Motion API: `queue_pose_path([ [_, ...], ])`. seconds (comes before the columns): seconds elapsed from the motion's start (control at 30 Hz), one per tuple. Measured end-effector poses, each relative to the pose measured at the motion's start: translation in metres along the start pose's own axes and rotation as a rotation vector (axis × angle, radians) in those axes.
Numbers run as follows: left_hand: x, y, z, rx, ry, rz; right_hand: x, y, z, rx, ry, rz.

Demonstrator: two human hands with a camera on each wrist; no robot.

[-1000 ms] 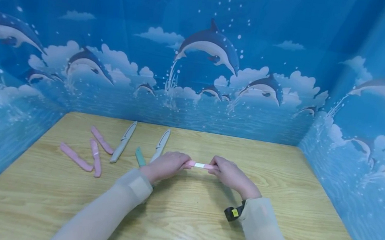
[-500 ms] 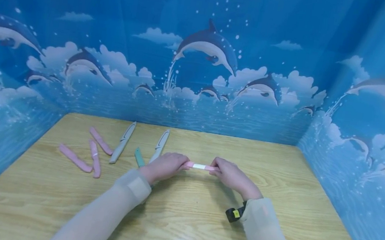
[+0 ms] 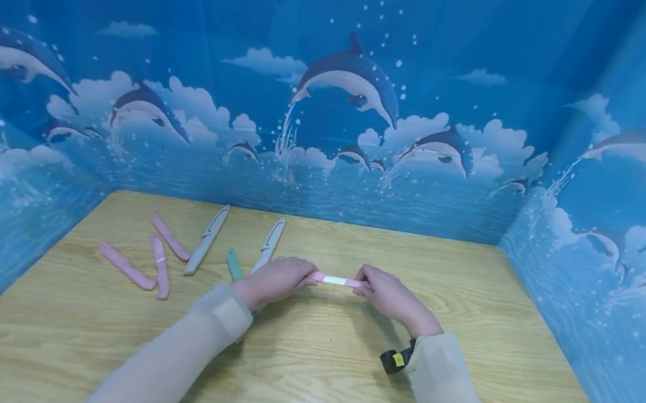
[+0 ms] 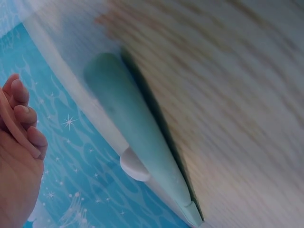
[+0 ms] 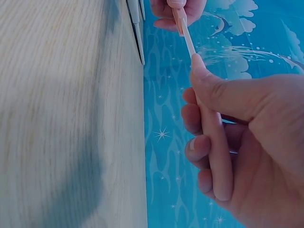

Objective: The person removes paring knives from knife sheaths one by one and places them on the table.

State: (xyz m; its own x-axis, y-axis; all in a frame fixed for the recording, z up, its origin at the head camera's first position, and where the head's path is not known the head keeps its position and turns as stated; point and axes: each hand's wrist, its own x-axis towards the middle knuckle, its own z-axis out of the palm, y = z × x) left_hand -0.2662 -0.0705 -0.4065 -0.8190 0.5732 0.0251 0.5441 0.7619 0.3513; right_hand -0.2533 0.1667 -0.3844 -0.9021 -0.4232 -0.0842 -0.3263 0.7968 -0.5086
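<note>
Over the table, my right hand (image 3: 392, 299) grips the pink handle of a knife (image 5: 216, 147), fingers and thumb curled round it. A pale, narrow blade (image 3: 335, 280) bridges the gap between my hands. At its other end, my left hand (image 3: 282, 280) pinches a pink sheath (image 3: 318, 276) into which the blade runs. The right wrist view shows the blade entering that sheath from the handle's side. Near my left forearm lies a green-handled knife (image 4: 137, 128), partly hidden by the hand in the head view.
To the left lie several pink knives or sheaths (image 3: 126, 265). A grey sheathed knife (image 3: 207, 241) is beside them, and another pale one (image 3: 270, 245) lies behind my left hand. Blue dolphin-print curtains (image 3: 325, 181) border the wooden table (image 3: 324, 379) at the back and sides.
More white blade shows between my hands than a second ago, as my right hand has shifted slightly right. My left hand holds nearly still, and the items on the table have not moved.
</note>
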Motion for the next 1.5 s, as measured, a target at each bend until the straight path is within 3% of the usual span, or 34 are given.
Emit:
queue_pose_path([
  [0.47,0.001,-0.003,0.000,-0.004,0.017,-0.004,-0.001,0.001,-0.004,0.021,-0.015,0.024],
  [1.0,-0.002,-0.007,-0.002,-0.003,0.038,0.037,-0.005,0.008,-0.008,0.022,-0.009,0.021],
  [1.23,-0.008,-0.024,-0.004,0.025,0.070,-0.042,-0.011,0.022,-0.018,-0.002,0.015,0.047],
  [1.5,-0.012,-0.041,-0.007,0.008,0.050,-0.099,-0.016,0.040,-0.026,-0.037,0.089,0.062],
])
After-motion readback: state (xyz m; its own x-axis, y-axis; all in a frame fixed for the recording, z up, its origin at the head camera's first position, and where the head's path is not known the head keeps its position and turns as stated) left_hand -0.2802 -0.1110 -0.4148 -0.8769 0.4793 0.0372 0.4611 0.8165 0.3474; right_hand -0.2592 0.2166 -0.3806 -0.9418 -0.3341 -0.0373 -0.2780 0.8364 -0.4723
